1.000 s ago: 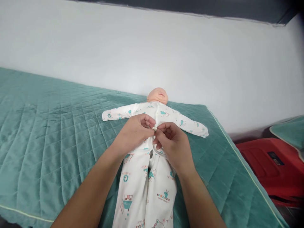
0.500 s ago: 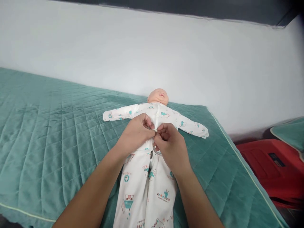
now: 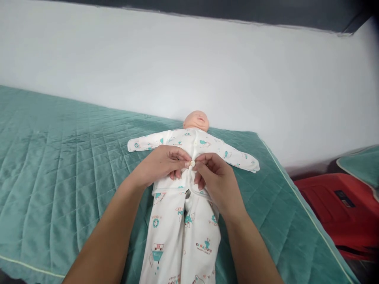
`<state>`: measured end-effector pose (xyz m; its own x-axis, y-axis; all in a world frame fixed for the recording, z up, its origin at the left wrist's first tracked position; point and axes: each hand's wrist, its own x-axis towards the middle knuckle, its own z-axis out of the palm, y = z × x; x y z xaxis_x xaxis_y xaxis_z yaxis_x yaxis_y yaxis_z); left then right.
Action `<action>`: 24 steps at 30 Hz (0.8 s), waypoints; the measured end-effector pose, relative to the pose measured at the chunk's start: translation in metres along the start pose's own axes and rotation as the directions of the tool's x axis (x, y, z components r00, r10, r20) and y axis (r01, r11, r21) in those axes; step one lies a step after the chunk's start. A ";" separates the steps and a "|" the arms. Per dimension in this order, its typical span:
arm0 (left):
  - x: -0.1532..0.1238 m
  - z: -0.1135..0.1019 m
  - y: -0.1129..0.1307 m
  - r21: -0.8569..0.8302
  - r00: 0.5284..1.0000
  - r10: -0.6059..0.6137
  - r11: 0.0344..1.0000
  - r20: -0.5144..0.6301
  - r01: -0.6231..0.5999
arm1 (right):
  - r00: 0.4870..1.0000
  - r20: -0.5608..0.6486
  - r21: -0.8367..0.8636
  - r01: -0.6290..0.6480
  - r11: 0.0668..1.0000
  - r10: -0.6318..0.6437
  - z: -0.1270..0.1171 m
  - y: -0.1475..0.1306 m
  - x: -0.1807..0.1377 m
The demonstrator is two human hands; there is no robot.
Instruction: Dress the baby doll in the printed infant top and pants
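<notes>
Buttoning, apparently, of the shirt [image 3: 170,187]: left fingers [image 3: 179,152] and right fingers [image 3: 204,170] pinch it beside the button [image 3: 193,163] between them, which likely needs a seating tug next.

The white shirt [image 3: 197,144] and trousers [image 3: 197,232] bear teal prints.

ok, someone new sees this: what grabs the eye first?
Probably the doll, mid-picture, lying sleeves-out on the green quilted cover with its head by the white wall. Next, the left hand and right hand, pinching the printed top on either side of a pale button. Then the red object at far right.
</notes>
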<state>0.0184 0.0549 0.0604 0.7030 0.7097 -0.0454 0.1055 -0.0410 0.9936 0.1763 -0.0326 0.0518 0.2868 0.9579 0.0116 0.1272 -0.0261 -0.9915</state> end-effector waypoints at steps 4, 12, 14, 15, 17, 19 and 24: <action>-0.002 -0.001 0.004 0.071 1.000 -0.002 0.997 0.017 0.001 | 1.000 0.005 0.021 0.018 1.000 -0.018 0.000 0.001 0.000; -0.002 0.003 0.005 0.089 1.000 0.000 0.996 -0.008 0.001 | 0.999 -0.043 -0.069 -0.026 0.997 0.023 0.000 0.004 -0.001; -0.002 0.003 0.004 0.091 1.000 0.003 0.996 -0.008 -0.002 | 0.999 -0.040 -0.117 -0.040 0.992 0.035 -0.002 0.003 -0.001; -0.002 0.002 0.004 0.093 1.000 0.003 0.996 -0.007 -0.002 | 0.999 -0.036 -0.138 -0.042 0.990 0.037 -0.002 0.003 -0.001; -0.002 0.002 0.004 0.092 1.000 0.001 0.996 -0.007 0.000 | 0.999 -0.028 -0.163 -0.037 0.986 0.033 -0.003 0.002 -0.002; -0.001 0.002 0.004 0.084 1.000 -0.003 0.996 -0.019 0.004 | 1.000 -0.023 -0.167 -0.023 0.986 0.019 -0.003 0.002 -0.002; 0.003 0.005 0.001 -0.010 0.988 0.029 0.999 -0.154 -0.031 | 0.965 -0.188 -0.157 0.154 0.976 -0.183 -0.004 0.004 -0.001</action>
<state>0.0243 0.0538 0.0605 0.5892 0.8080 -0.0005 0.0768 -0.0555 0.9955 0.1798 -0.0347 0.0483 0.4323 0.8753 0.2167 0.3169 0.0775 -0.9453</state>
